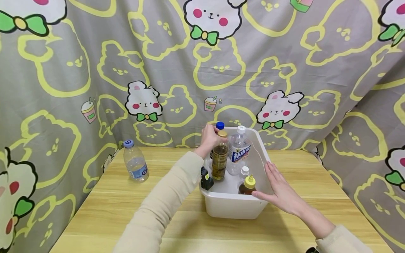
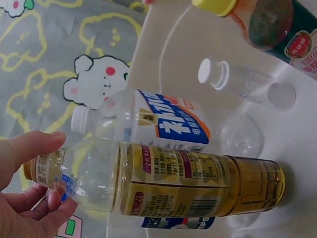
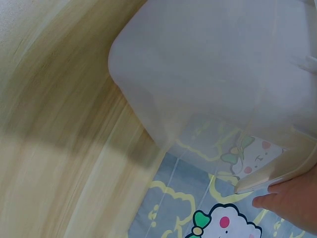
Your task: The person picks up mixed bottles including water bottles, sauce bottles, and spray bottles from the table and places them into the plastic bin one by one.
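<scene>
My left hand [image 1: 210,138] pinches the neck of a clear bottle of amber drink [image 1: 219,162], just under its gold cap. The left wrist view has this drink bottle [image 2: 198,181] lengthwise, thumb on one side of its neck and fingers on the other. It is inside a white plastic bin [image 1: 232,207]. Beside it stands a big clear bottle with a blue-and-white label [image 1: 239,153]. Along the bin's right rim lie the straight fingers of my right hand [image 1: 283,191], its thumb at the front corner. The right wrist view catches part of that hand [image 3: 292,206] against the rim.
Also in the bin are a small clear bottle with a white cap [image 2: 252,87], a yellow-capped sauce bottle [image 1: 248,186] and a blue-capped bottle [image 1: 220,125], mostly hidden. A water bottle [image 1: 136,163] stands left on the wooden table [image 1: 104,214]. A patterned curtain [image 1: 177,70] surrounds the table.
</scene>
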`<state>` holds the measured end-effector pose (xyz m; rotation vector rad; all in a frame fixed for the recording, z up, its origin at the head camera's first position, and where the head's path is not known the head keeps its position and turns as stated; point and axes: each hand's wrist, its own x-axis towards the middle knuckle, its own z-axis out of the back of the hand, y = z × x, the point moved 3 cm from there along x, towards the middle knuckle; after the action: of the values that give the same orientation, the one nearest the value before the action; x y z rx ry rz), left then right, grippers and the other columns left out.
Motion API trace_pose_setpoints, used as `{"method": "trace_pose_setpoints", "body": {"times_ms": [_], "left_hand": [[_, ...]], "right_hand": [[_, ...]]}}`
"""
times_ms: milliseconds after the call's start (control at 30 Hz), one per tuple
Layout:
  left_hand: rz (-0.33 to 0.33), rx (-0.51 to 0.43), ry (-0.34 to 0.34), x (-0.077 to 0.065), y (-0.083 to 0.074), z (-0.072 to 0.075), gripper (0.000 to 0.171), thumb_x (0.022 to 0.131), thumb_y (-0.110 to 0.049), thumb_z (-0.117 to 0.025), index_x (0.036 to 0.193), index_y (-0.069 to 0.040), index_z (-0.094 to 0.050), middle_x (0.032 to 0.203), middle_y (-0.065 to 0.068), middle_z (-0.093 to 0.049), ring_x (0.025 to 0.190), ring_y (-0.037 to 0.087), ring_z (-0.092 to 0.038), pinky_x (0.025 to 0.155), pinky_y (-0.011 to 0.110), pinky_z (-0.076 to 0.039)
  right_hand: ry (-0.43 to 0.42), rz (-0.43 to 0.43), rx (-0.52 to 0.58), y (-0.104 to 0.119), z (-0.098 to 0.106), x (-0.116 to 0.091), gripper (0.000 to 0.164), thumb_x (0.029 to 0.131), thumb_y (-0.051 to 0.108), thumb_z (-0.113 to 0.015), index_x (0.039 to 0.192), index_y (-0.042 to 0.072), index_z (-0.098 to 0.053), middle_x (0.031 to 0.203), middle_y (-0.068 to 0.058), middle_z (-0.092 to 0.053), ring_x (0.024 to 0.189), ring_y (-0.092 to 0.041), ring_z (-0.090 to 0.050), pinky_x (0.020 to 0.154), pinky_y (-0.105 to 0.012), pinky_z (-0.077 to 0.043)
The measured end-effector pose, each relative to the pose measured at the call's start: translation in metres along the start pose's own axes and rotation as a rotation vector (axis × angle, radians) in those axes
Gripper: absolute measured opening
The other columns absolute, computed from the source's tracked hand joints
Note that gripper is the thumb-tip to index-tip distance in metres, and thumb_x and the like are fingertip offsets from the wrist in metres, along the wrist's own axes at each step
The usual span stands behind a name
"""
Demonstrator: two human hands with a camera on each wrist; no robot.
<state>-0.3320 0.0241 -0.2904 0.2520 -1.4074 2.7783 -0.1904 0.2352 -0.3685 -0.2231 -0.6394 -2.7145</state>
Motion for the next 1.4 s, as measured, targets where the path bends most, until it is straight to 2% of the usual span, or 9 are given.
{"method": "trace_pose_setpoints", "body": {"times_ms": [200,433,533,833,1100,1400], "left_hand": [[-0.022,0.014,0.000,0.000,0.004,-0.004,0.029,0.056,-0.012,-0.083,0.064,-0.006,-0.056,0.068,0.001,-0.056,0.074,0.017,-0.049,0.067,0.026,-0.043],[-0.022,0.017,-0.013,0.001,0.008,-0.008,0.048,0.056,-0.014,-0.084,0.052,-0.012,-0.035,0.054,-0.003,-0.036,0.059,0.013,-0.039,0.050,0.023,-0.032],[-0.016,0.016,-0.004,0.001,0.009,-0.009,0.052,0.056,-0.014,-0.084,0.051,-0.012,-0.032,0.051,-0.003,-0.031,0.055,0.013,-0.036,0.047,0.022,-0.030],[0.034,0.046,0.045,-0.001,0.011,-0.011,0.045,0.059,-0.015,-0.083,0.057,-0.011,-0.037,0.059,-0.002,-0.038,0.060,0.014,-0.039,0.048,0.023,-0.032],[0.017,0.053,0.069,-0.001,0.009,-0.014,0.056,0.060,-0.013,-0.081,0.054,-0.013,-0.026,0.054,-0.002,-0.022,0.050,0.012,-0.028,0.045,0.023,-0.026],[0.031,0.023,0.095,-0.001,0.009,-0.013,0.048,0.060,-0.011,-0.081,0.060,-0.011,-0.033,0.060,-0.001,-0.032,0.057,0.014,-0.036,0.049,0.024,-0.031]], "right_hand": [[-0.005,0.002,-0.001,0.000,0.000,-0.001,0.096,0.077,0.049,-0.061,0.137,-0.009,-0.014,0.142,-0.026,-0.009,0.131,-0.037,-0.006,0.099,-0.057,-0.016],[-0.008,0.003,-0.002,0.000,0.000,-0.001,0.096,0.077,0.049,-0.062,0.136,-0.010,-0.014,0.142,-0.027,-0.009,0.131,-0.037,-0.006,0.100,-0.056,-0.015],[-0.009,0.002,-0.002,0.000,0.000,-0.001,0.096,0.076,0.049,-0.062,0.136,-0.010,-0.014,0.142,-0.027,-0.009,0.131,-0.037,-0.006,0.100,-0.056,-0.015],[-0.008,0.005,-0.002,0.001,0.000,0.000,0.096,0.077,0.049,-0.062,0.136,-0.010,-0.014,0.142,-0.027,-0.009,0.131,-0.037,-0.005,0.100,-0.056,-0.015],[-0.007,0.003,0.000,0.002,0.000,-0.001,0.096,0.076,0.049,-0.062,0.136,-0.010,-0.014,0.142,-0.027,-0.009,0.131,-0.037,-0.006,0.100,-0.056,-0.015],[-0.012,0.005,-0.006,0.002,0.001,-0.001,0.096,0.076,0.049,-0.062,0.136,-0.010,-0.016,0.142,-0.027,-0.010,0.131,-0.037,-0.006,0.099,-0.056,-0.016]]}}
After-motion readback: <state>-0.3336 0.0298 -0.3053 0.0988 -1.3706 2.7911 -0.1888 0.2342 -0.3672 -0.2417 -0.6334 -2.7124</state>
